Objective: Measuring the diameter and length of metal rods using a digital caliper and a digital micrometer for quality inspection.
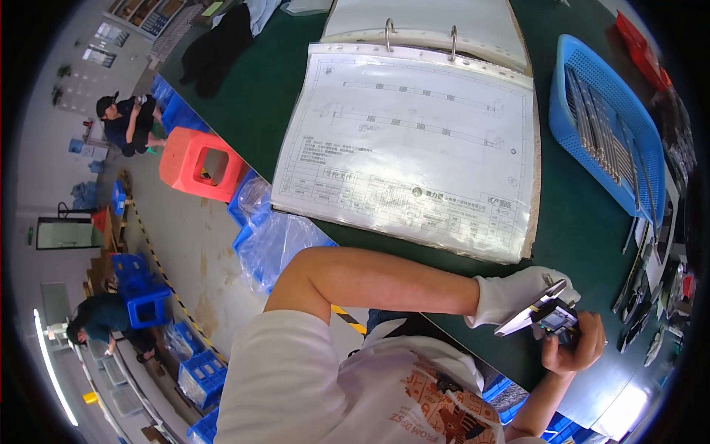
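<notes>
Caliper (543,314) sits in both your hands at the bench's (584,222) near edge: your gloved left hand (518,294) closed around its jaw end, your bare right hand (573,348) wrapped on the display body. Just beyond, the open binder (414,148) nearly reaches that edge. Bare green bench lies between binder and blue basket (592,89) to your right.

digital caliper (547,314), steel jaws tilted, held over green table edge

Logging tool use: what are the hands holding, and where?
A digital caliper: the bare right hand grips its display body, the gloved left hand is at the jaw end.
</notes>
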`<action>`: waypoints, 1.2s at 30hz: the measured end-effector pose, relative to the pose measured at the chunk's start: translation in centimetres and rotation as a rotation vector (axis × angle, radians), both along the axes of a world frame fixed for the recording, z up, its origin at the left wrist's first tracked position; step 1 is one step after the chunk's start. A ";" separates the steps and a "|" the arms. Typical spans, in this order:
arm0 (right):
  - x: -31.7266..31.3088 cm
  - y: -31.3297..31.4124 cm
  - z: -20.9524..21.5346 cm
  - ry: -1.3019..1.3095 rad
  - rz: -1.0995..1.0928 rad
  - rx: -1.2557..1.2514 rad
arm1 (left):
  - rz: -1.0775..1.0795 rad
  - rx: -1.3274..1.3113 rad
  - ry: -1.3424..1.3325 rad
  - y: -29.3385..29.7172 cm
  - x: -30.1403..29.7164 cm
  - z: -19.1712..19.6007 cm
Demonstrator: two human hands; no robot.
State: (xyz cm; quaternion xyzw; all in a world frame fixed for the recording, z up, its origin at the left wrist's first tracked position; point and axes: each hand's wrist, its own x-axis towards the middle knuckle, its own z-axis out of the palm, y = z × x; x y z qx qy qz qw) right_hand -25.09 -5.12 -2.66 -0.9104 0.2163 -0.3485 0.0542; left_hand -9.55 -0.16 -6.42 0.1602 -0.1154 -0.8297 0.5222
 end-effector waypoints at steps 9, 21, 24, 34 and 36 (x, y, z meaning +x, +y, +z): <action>-0.2 -0.2 -0.4 0.001 -0.013 0.058 | -0.009 -0.013 0.031 -0.1 0.1 -0.2; -0.3 -0.2 -0.2 0.014 0.004 0.101 | -0.018 -0.005 0.090 0.1 0.2 -0.1; -0.2 -0.5 -0.5 0.000 0.031 0.120 | -0.028 0.002 0.064 0.2 0.7 0.6; 0.1 -0.4 -0.3 -0.010 0.023 0.116 | -0.015 -0.041 0.022 0.1 0.5 0.2; 0.1 -0.5 -0.3 -0.016 0.028 0.120 | -0.007 -0.049 0.033 -0.1 0.3 -0.2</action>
